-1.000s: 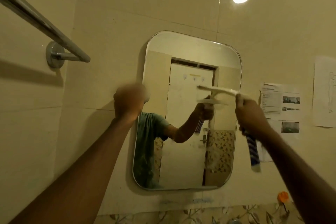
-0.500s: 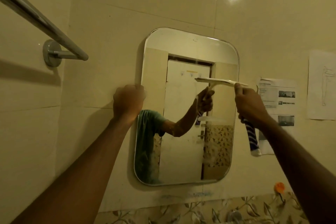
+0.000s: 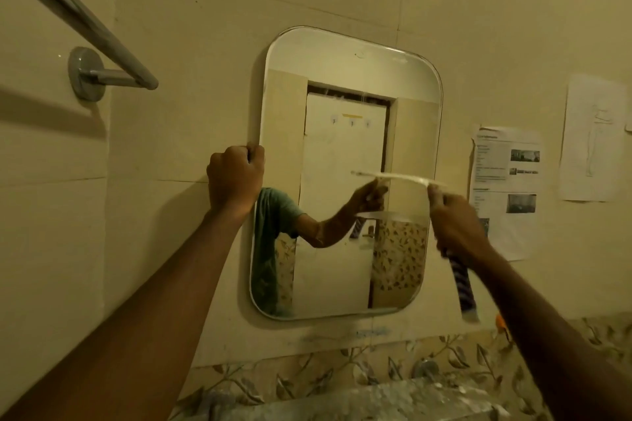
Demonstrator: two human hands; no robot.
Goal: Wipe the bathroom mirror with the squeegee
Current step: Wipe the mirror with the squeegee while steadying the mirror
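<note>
White squeegee (image 3: 398, 177) blade lies across mirror (image 3: 352, 79) mid-right, right hand (image 3: 456, 229) fisted on handle; left hand (image 3: 236, 178) grips mirror's left edge. Mid-stroke, prob. Next: even downward pull w/ steady pressure.

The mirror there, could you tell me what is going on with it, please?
A person is wiping the wall-mounted mirror with a squeegee. The right hand grips the squeegee's handle, with its white blade held level against the right half of the glass, about midway up. A striped cloth hangs below that hand. The left hand is closed over the mirror's left edge, apparently steadying it. A towel bar is fixed to the wall at the left.
</note>
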